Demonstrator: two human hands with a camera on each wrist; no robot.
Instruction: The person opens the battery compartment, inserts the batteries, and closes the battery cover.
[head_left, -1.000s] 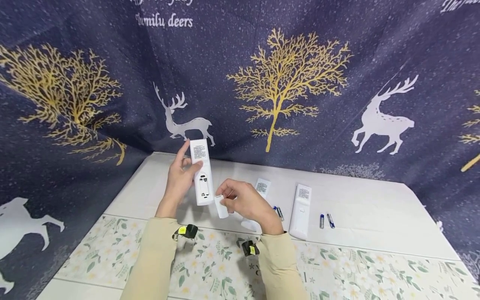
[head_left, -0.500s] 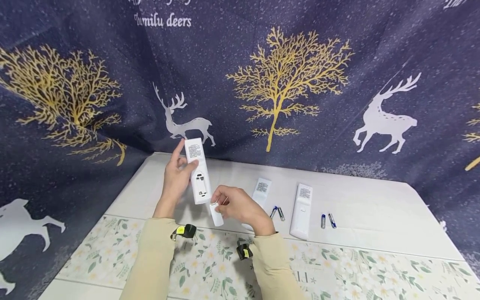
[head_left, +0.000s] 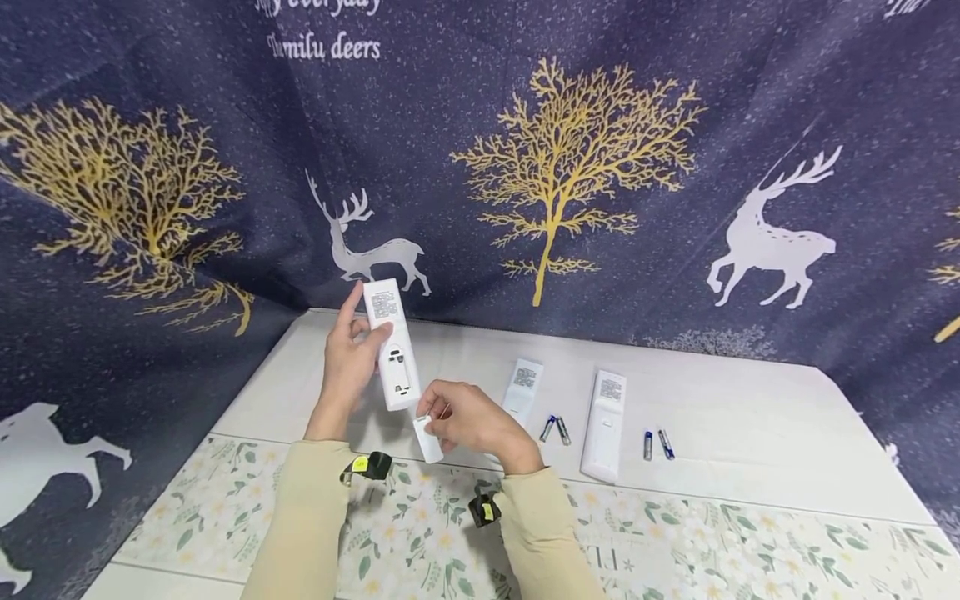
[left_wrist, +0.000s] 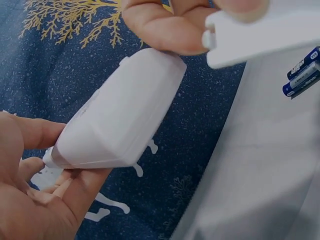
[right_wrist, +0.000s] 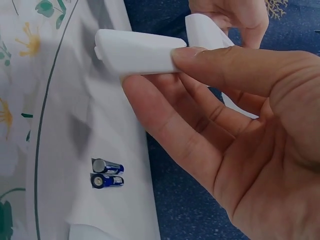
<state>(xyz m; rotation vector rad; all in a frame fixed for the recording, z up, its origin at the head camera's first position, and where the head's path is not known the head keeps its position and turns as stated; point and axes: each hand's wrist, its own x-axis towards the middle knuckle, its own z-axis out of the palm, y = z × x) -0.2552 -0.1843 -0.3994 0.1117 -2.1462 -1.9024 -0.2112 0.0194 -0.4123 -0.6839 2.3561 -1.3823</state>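
White plastic in both hands here: the left hand [head_left: 348, 367] grips a remote [head_left: 398, 335], thumb across its back, raised above the table [head_left: 720, 408]. The head view shows the uncovered battery bay [head_left: 398, 372] and its dark contacts; the left wrist view gives only the remote's smooth, rounded end. Over to the right hand [head_left: 472, 422], thumb and fingers pinching the battery cover [head_left: 428, 439], just beside the remote's lower end. From the left wrist there's a gap between the two, and small tabs on the cover's edge, too tiny to read from the head. Only the head camera catches the full row: a second remote [head_left: 522, 385], two batteries [head_left: 563, 431], a third remote [head_left: 604, 427], two more batteries [head_left: 648, 447]. The right wrist sees one pair's ends.
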